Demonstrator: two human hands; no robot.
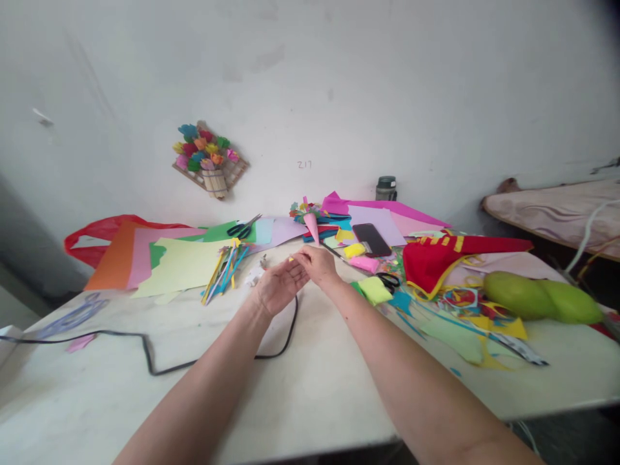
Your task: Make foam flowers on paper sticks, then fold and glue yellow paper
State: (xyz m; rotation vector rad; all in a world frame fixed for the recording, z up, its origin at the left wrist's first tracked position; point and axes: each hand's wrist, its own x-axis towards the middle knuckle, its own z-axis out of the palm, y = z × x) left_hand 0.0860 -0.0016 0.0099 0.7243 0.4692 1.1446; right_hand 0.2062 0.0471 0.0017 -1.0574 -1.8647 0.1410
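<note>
My left hand (283, 286) is turned palm up over the middle of the table, its fingers stretched towards my right hand. My right hand (318, 263) is closed, with its fingertips against the left fingers. A tiny yellow bit (291, 259) shows at the right fingertips; its kind is too small to tell. Just behind the left hand lies a white tool with a metal tip (256, 274), partly hidden, which looks like a glue gun. A black cord (285, 345) runs beneath my left forearm. Beyond the right hand stands a pink paper cone (312, 227).
Coloured paper sheets (179, 265), paper strips (225, 274) and scissors (245, 227) lie at the back left. Rightward are a phone (372, 239), black-handled scissors (389, 282), red cloth (431, 261), paper scraps (455, 332) and green fruits (537, 298). A flower decoration (206, 158) hangs on the wall.
</note>
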